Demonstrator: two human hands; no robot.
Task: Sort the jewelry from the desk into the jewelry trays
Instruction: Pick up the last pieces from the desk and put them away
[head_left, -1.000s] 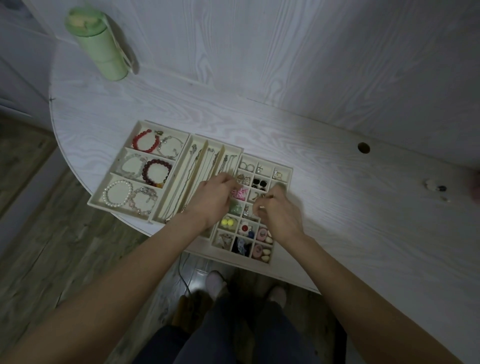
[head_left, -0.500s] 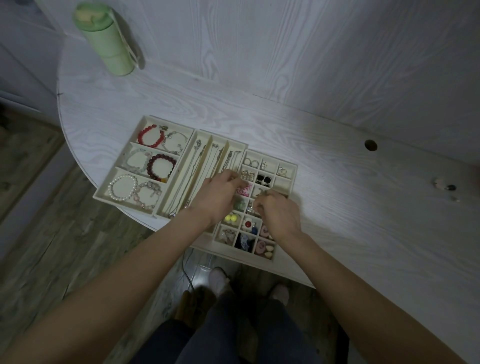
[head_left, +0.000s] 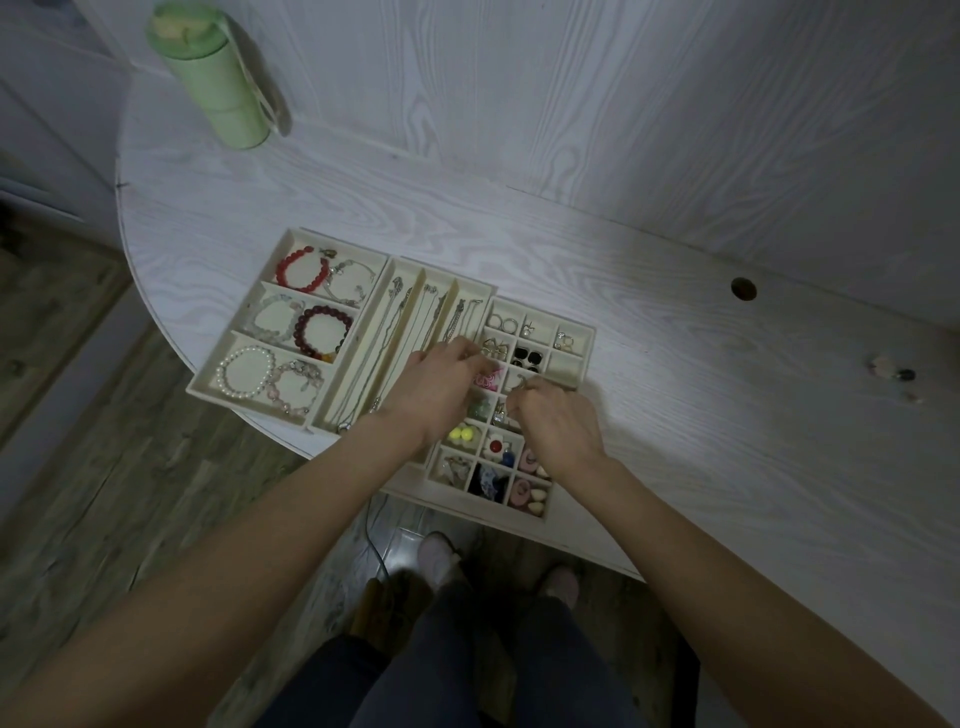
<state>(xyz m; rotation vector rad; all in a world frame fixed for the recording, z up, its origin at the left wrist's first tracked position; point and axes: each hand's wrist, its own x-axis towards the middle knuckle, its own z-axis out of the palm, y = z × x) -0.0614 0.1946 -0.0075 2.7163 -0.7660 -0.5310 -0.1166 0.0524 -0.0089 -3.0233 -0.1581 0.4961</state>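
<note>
Three cream jewelry trays stand side by side at the desk's front edge. The bracelet tray (head_left: 244, 307) on the left holds several bead bracelets. In the middle, the necklace tray (head_left: 413, 288) holds thin chains. The small-compartment tray (head_left: 589, 340) on the right holds rings and earrings. Both hands hover over its middle cells with fingers curled. My left hand (head_left: 441, 387) is over the pink and green pieces. My right hand (head_left: 558, 421) pinches a small silvery piece (head_left: 519, 385) at its fingertips. A few loose small pieces (head_left: 891, 371) lie on the desk at the far right.
A green bottle (head_left: 215, 78) with a strap stands at the desk's back left by the wall. A cable hole (head_left: 743, 288) sits in the desktop toward the right. The desk's rounded edge curves just left of the trays; floor and my feet are below.
Both hands have stayed over the small-compartment tray. My right hand shifted slightly toward me and curled tighter around the small piece. The camera tilted a little.
</note>
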